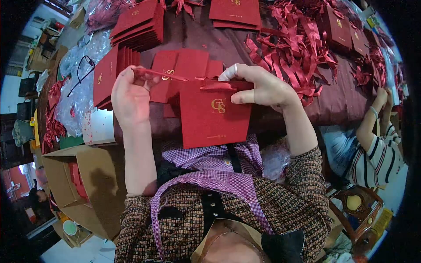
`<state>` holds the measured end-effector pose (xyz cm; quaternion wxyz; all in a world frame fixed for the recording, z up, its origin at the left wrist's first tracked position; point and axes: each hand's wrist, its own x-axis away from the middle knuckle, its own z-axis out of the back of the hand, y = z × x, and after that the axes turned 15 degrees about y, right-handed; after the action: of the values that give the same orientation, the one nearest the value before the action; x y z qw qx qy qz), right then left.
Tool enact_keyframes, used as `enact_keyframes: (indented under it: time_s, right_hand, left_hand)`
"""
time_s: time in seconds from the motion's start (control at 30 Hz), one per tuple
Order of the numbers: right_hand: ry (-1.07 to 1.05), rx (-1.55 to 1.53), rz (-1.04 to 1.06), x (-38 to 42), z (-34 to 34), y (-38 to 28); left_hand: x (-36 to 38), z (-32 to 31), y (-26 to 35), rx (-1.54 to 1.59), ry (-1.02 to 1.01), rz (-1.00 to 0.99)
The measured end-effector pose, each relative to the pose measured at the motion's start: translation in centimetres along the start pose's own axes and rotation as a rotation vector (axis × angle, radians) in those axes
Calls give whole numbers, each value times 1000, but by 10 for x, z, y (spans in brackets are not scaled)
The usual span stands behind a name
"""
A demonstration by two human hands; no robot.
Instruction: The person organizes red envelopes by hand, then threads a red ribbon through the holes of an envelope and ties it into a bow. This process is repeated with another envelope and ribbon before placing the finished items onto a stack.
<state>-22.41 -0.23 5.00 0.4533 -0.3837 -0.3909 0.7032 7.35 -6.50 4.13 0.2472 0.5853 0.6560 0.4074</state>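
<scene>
A red paper gift bag (215,118) with gold lettering hangs in front of me over the table's near edge. My right hand (263,87) grips its top right side, thumb on the front and fingers at the opening; one fingertip wears a white cover. Between the fingers of my left hand (133,94) is a red ribbon (162,73), pulled out to the left from the bag's top. A second stretch of ribbon lies along the bag's upper edge. Behind the bag, more red bags (193,61) lie flat on the table.
Stacked red bags (105,79) stand at the left, others (234,13) at the back. Loose red ribbons (298,48) heap on the dark tablecloth (346,101). Clear plastic wrap (76,101) and a cardboard box (87,184) are on the left. Another person in a striped shirt (377,158) works at the right.
</scene>
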Motion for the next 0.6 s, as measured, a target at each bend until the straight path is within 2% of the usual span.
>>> enact_keyframes:
  time_s: [0.13, 0.17, 0.23, 0.27, 0.3, 0.33, 0.37, 0.4, 0.43, 0.47, 0.5, 0.53, 0.6]
  right_hand:
    - [41, -236, -131, 3, 2, -8]
    - [95, -308, -285, 4, 3, -14]
    - [132, -304, -333, 4, 12, -10]
    - [166, -303, -387, 4, 17, -8]
    - [152, -341, -277, 3, 20, -6]
    - [148, -338, -276, 3, 22, -8]
    - [146, -332, -274, 3, 22, -11]
    - [134, -399, -282, 2, 19, -11]
    - [109, -266, -143, -3, 17, -11]
    - [76, -318, -252, -4, 12, -17]
    - [18, -232, -103, -9, 7, -17]
    - [-20, -112, -86, -12, 4, -26]
    - [149, 257, 196, -12, -5, -29]
  left_hand:
    - [-11, -6, 3, -65, -118, 65]
    - [-9, -9, 3, -65, -122, 63]
    - [0, -17, 1, -306, -38, -58]
    - [7, -17, 2, -343, -12, -57]
    - [12, -13, 4, -374, -53, -1]
    - [15, -5, 7, -404, -97, 53]
    - [11, 10, 6, -411, -210, 200]
    - [25, 3, -3, -391, -266, 223]
    - [39, -3, -13, -371, -320, 245]
    - [37, 17, -33, -301, -228, 283]
    - [47, -9, -21, -351, -233, 374]
    - [56, -35, -9, -402, -237, 463]
    - [45, -35, -13, -329, -246, 521]
